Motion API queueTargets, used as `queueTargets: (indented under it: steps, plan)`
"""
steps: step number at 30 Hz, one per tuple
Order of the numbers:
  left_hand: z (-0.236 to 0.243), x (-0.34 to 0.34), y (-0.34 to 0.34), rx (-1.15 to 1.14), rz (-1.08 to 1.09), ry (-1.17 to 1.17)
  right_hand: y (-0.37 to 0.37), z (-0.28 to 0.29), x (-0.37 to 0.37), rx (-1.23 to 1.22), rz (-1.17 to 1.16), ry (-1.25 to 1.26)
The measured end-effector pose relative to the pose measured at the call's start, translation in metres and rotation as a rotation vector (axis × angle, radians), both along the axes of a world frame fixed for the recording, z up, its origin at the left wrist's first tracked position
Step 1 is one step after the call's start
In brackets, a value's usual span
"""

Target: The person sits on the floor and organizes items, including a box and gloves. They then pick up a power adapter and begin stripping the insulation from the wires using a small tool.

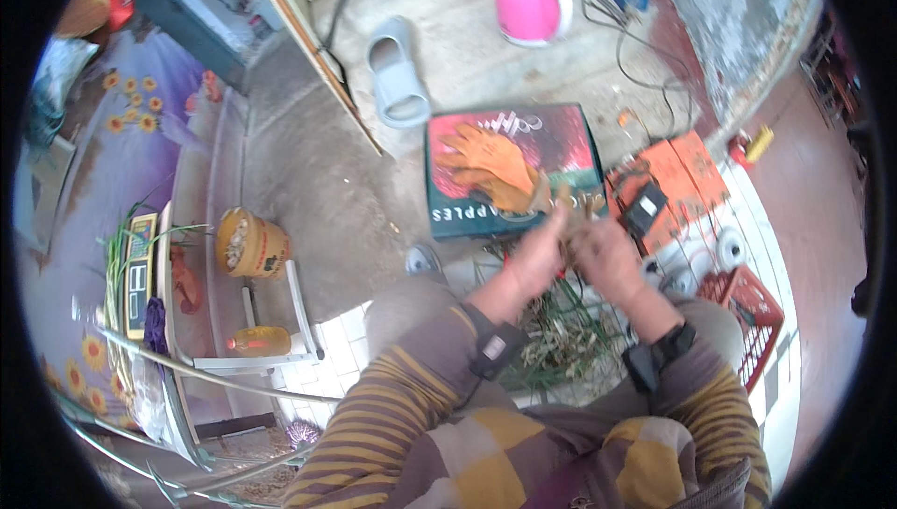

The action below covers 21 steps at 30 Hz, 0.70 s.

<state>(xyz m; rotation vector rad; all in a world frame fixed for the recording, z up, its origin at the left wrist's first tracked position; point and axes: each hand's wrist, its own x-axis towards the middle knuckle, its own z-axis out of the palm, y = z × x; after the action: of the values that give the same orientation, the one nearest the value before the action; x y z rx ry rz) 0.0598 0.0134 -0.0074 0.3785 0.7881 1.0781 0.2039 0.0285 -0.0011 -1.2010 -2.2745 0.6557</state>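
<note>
My left hand (537,257) and my right hand (605,261) meet in front of me, fingers curled inward. Between them is something blurred and brownish (566,205) whose kind I cannot make out. The right hand is smeared by motion. Just beyond, a pair of orange work gloves (491,161) lies on a dark green and red cardboard fruit box (570,140). Below my hands, between my knees, a heap of green stalks and pale trimmings (561,345) is partly hidden by my arms.
A yellow bucket (271,249) of pale pieces and an oil bottle (259,341) stand left. Right are orange boxes (690,177), a black device (645,208) and a red crate (759,317). Farther off are a grey slipper (396,74), a pink kettle (525,4) and cables (645,51).
</note>
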Motion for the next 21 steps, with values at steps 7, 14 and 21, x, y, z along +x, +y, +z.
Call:
queueTargets:
  steps: [7,14,21]
  plan:
    - [-0.025,-0.011,-0.001,0.02,0.009,-0.005,0.001,0.005,0.0,-0.662,-0.097,0.901]
    - [-0.021,-0.057,0.013,-0.16,0.36,0.07,0.013,-0.003,0.017,-0.658,-0.217,0.63]
    - [0.011,-0.122,0.011,-0.039,0.643,-0.086,-0.01,0.01,0.011,-0.396,0.093,0.108]
